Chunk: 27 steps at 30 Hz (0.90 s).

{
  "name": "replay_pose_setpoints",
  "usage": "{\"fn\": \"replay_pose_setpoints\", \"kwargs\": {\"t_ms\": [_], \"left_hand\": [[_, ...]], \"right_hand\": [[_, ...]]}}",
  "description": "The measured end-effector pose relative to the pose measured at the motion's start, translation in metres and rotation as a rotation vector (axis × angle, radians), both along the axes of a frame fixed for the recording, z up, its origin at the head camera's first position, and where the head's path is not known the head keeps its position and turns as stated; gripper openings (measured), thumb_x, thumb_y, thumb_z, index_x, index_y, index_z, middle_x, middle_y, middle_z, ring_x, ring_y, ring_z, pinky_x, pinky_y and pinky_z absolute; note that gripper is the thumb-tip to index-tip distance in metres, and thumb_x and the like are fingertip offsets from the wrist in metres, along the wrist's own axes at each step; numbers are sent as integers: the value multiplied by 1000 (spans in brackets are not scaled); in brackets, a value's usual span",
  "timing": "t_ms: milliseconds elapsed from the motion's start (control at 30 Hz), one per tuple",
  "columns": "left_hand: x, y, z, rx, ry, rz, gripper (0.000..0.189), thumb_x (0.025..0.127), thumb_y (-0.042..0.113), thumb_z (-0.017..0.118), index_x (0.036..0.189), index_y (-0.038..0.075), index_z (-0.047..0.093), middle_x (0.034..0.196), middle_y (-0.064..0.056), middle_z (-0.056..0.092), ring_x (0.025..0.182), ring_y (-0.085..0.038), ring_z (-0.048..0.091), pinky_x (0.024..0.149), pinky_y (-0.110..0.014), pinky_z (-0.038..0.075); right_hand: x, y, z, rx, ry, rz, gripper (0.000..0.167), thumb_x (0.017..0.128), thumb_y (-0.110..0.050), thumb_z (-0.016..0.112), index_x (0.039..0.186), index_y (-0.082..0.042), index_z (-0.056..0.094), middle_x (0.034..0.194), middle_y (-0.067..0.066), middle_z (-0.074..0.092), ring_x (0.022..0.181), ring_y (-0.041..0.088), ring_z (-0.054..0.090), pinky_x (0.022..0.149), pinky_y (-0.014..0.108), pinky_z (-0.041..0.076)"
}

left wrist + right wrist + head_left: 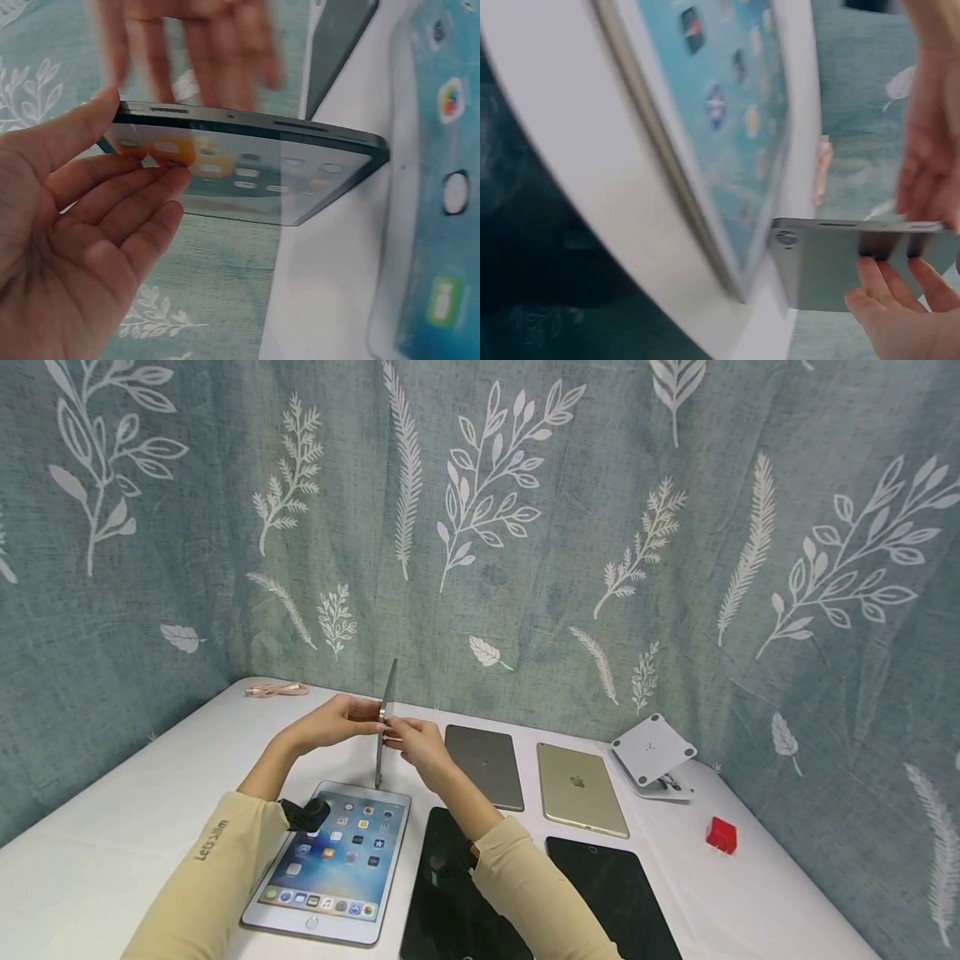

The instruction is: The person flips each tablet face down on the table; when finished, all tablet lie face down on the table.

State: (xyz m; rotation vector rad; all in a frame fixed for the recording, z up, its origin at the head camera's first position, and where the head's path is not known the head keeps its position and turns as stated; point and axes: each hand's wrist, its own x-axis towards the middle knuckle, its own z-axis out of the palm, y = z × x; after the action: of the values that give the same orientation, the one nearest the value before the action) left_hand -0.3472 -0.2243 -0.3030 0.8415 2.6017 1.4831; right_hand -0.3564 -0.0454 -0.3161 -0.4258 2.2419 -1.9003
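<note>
I see the left hand (330,724) pinching a thin upright tablet (255,169) between thumb and fingers. Across from it, the right hand (423,750) extends loose fingers at its back; touching, I can't tell. Below the left hand lies a lit white-framed tablet (341,852).

A pink cord (276,690) is lying at the back of the white desk (112,810). A silver stand (649,750) is sitting beside a gold tablet (581,797). A red block (722,835) is resting near the stand. A leafy curtain (420,618) is hanging behind.
</note>
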Motion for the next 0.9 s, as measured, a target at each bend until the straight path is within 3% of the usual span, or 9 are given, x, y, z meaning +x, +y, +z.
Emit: {"fn": "replay_pose_setpoints", "kwargs": {"t_ms": [200, 433, 633, 900], "left_hand": [[1, -7, 8, 13, 11, 49, 65, 97, 12, 56, 145, -15, 22, 147, -34, 31, 137, -45, 32, 108, -52, 35], [4, -17, 13, 18, -11, 93, 67, 93, 5, 60, 147, -11, 23, 150, -32, 28, 139, -44, 30, 110, -52, 33], [8, -22, 15, -49, 28, 121, 67, 91, 4, 62, 144, -15, 25, 147, -34, 31, 136, -46, 33, 109, -54, 32], [12, -31, 13, -118, 85, 130, 61, 88, 2, 65, 137, -19, 36, 135, -36, 46, 125, -49, 46, 98, -52, 46]], "right_hand": [[-3, -3, -18, 97, -46, 48, 41, 100, -25, 51, 132, 1, 54, 129, 21, 59, 120, 35, 58, 108, 55, 35], [-3, 0, -25, 143, -92, 171, 50, 99, -31, 52, 140, -2, 47, 143, 18, 48, 133, 37, 45, 114, 50, 29], [-3, 0, -26, 228, -11, 199, 53, 96, -33, 58, 140, -5, 49, 145, 14, 47, 141, 34, 34, 114, 54, 27], [1, -9, -25, 418, 91, 130, 54, 95, -37, 58, 139, -7, 50, 148, 15, 42, 137, 36, 38, 108, 53, 36]]}}
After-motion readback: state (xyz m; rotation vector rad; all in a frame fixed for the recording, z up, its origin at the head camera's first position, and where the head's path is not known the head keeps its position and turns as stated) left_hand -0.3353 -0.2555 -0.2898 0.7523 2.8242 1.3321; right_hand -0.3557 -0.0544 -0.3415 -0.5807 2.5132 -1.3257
